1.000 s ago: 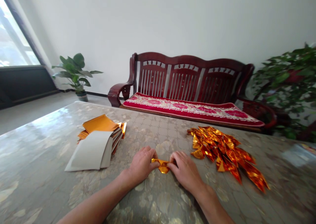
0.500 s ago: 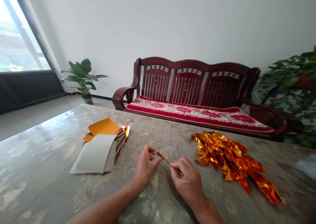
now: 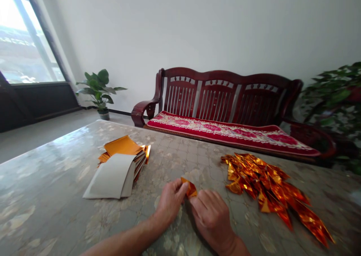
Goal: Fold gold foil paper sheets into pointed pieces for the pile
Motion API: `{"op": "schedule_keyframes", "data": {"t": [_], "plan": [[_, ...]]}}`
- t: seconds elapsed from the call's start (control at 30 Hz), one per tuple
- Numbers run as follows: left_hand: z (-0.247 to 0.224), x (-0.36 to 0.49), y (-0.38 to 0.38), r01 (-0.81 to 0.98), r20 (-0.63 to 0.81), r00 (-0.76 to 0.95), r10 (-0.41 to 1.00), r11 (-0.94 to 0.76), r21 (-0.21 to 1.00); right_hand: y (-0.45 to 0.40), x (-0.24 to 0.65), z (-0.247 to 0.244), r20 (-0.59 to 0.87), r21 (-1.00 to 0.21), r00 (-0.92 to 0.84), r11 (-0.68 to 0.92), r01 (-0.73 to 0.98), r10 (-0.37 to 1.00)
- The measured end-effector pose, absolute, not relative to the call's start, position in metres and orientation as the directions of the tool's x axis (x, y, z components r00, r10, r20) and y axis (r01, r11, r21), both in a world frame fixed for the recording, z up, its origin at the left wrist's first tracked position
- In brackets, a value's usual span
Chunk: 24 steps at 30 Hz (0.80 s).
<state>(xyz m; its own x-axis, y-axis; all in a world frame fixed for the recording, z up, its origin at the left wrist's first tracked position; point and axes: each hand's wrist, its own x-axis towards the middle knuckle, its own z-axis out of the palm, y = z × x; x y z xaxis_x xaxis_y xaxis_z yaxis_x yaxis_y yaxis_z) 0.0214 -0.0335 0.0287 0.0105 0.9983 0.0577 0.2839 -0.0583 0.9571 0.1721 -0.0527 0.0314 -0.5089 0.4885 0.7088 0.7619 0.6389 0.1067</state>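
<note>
Between my hands, above the table, is a small piece of folded gold foil paper [image 3: 190,187]. My left hand [image 3: 172,199] pinches its left end with thumb and forefinger. My right hand [image 3: 211,216] is curled at its lower right side, with the fingertips partly hidden behind the knuckles. To the right lies a heap of folded shiny orange-gold foil pieces [image 3: 265,188]. On the left sits a fanned stack of flat foil paper sheets [image 3: 122,145], with pale grey sheets [image 3: 111,177] leaning over its front.
The table [image 3: 56,184] has a glossy floral cover. Behind it stands a dark red wooden bench [image 3: 217,94] with a red floral cushion [image 3: 225,129]. A potted plant [image 3: 98,87] is at the back left, and leafy greenery [image 3: 338,90] at the right.
The folded foil paper has turned from edge-on to show a broader gold face. My right hand has moved closer to my left. The camera view has shifted slightly.
</note>
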Motion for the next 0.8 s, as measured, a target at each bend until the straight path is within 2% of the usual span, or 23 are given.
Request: {"op": "schedule_keyframes", "data": {"t": [0.07, 0.13, 0.23, 0.33, 0.4, 0.47, 0.63, 0.8], "plan": [[0.023, 0.02, -0.032, 0.31, 0.075, 0.016, 0.997, -0.076, 0.948, -0.055, 0.17, 0.032, 0.686, 0.074, -0.513, 0.652, 0.754, 0.515], [0.018, 0.019, -0.03, 0.339, 0.091, 0.008, 0.996, -0.088, 0.937, -0.056, 0.169, 0.032, 0.656, -0.026, -0.506, 0.687, 0.726, 0.56], [0.016, 0.016, -0.031, 0.366, 0.13, 0.029, 0.991, -0.132, 0.921, -0.055, 0.173, 0.031, 0.649, -0.285, -0.413, 0.707, 0.647, 0.639], [0.025, 0.013, -0.035, 0.348, 0.153, 0.137, 0.979, -0.192, 0.917, -0.048, 0.178, 0.027, 0.655, -0.546, -0.185, 0.628, 0.554, 0.733], [0.032, 0.012, -0.038, 0.382, 0.144, 0.227, 0.963, -0.224, 0.897, -0.042, 0.179, 0.024, 0.588, -0.687, -0.065, 0.54, 0.486, 0.806], [0.036, 0.012, -0.04, 0.464, 0.127, 0.283, 0.951, -0.252, 0.849, -0.037, 0.179, 0.023, 0.471, -0.799, -0.041, 0.446, 0.402, 0.881], [0.035, 0.017, -0.041, 0.541, 0.093, 0.353, 0.931, -0.284, 0.791, -0.03, 0.173, 0.026, 0.277, -0.927, -0.086, 0.289, 0.238, 0.957], [0.029, 0.022, -0.041, 0.508, 0.158, 0.205, 0.966, -0.243, 0.827, -0.028, 0.176, 0.025, 0.113, -0.992, 0.197, 0.123, -0.04, 0.974]]}}
